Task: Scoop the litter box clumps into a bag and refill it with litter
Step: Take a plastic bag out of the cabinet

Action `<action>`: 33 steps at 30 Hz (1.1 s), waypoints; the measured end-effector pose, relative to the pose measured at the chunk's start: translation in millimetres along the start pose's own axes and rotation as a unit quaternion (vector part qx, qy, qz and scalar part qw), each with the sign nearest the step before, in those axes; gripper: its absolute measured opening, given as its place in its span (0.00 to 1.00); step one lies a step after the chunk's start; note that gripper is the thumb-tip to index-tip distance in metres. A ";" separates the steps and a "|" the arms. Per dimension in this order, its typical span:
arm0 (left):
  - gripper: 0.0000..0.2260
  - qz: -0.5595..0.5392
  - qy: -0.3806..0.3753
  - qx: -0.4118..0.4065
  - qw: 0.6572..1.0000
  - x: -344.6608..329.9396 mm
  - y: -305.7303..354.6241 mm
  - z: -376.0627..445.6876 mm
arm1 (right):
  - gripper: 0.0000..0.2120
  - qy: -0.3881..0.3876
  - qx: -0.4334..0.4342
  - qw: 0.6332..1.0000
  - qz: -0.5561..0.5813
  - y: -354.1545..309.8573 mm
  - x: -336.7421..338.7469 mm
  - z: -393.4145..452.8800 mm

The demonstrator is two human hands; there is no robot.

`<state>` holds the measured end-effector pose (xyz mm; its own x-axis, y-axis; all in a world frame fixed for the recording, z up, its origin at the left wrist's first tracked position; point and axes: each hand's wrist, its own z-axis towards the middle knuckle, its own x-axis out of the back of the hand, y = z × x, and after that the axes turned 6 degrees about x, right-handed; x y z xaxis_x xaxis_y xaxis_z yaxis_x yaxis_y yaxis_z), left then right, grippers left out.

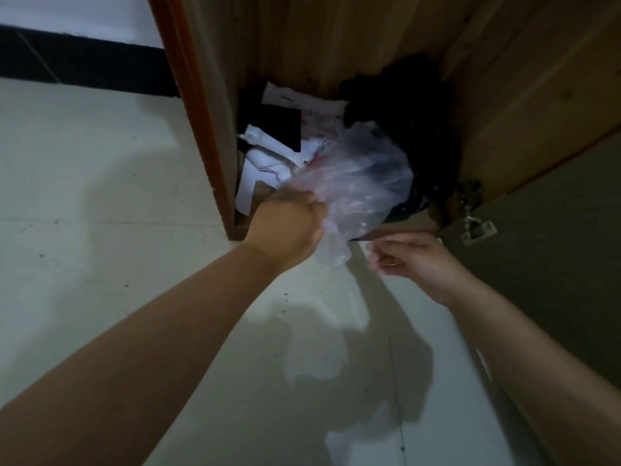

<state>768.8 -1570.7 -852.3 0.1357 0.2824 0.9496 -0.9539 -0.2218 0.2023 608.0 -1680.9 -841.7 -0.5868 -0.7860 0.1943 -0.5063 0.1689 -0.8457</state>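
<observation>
Bag point(356, 183), thin and clear, hangs bunched in the left hand point(289, 223), whose fingers are clenched round its gathered plastic at the mouth of a low wooden cabinet point(336, 45). The right hand point(413, 260) hovers just beside the bag's lower tail, fingers loosely curled and grasping nothing; it is blurred, so the finger pose is hard to read closely. No litter box or scoop is in view, so the task looks to be at its start: fetching the bag.

Risk lies in the plastic. It could snag on the cabinet's front edge or on the hinge point(477, 227) of the open door point(554, 230) to the right, and tear. It could also drag out the papers point(268, 163) and dark bundle point(403, 105) lying just behind it.

Room is tight inside the cabinet, between the side panel point(208, 129) and door. The pale floor point(84, 196) toward the person gives open room for pulling back.
</observation>
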 end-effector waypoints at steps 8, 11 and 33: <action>0.22 -0.209 -0.202 0.196 0.937 -0.3 -35.3 -34.6 | 0.11 0.197 0.311 0.849 -0.379 -52.1 -23.8 33.6; 0.18 -0.163 -0.255 0.225 0.926 5.4 -44.6 -41.9 | 0.21 0.073 0.364 0.808 -0.457 -53.2 -54.9 76.6; 0.12 -0.129 -0.387 0.376 0.832 57.9 -91.7 -155.6 | 0.28 0.102 0.361 0.750 -0.545 -54.1 -112.4 23.2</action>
<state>822.6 -1388.8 -853.1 0.7190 -0.2097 0.6626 -0.4683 -0.8506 0.2391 716.0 -1615.5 -829.3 -0.1941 -0.1039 0.9755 -0.3250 -0.9314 -0.1639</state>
